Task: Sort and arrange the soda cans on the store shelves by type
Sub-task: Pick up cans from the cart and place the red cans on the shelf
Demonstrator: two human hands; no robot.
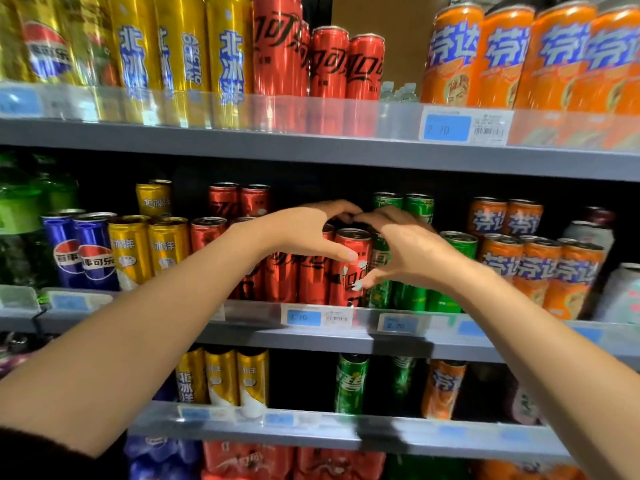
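On the middle shelf [346, 337] stands a front row of red cola cans. Both hands wrap around the rightmost red can [348, 275]. My left hand [304, 230] comes from the left, thumb on the can's front and fingers curled behind its top. My right hand [405, 251] comes from the right, thumb low on the can's front, fingers meeting the left hand's behind it. Green cans [446, 271] stand just right of the held can, partly hidden by my right hand. Further along are orange cans [540, 268]; to the left are yellow cans [149, 247] and blue cans [83, 251].
The top shelf [311, 147] carries yellow, red and orange cans behind a clear rail with price tags. The lower shelf [311, 427] holds yellow, green and orange cans with dark gaps between them. Green bottles [20, 216] stand at far left, pale cans [620, 292] at far right.
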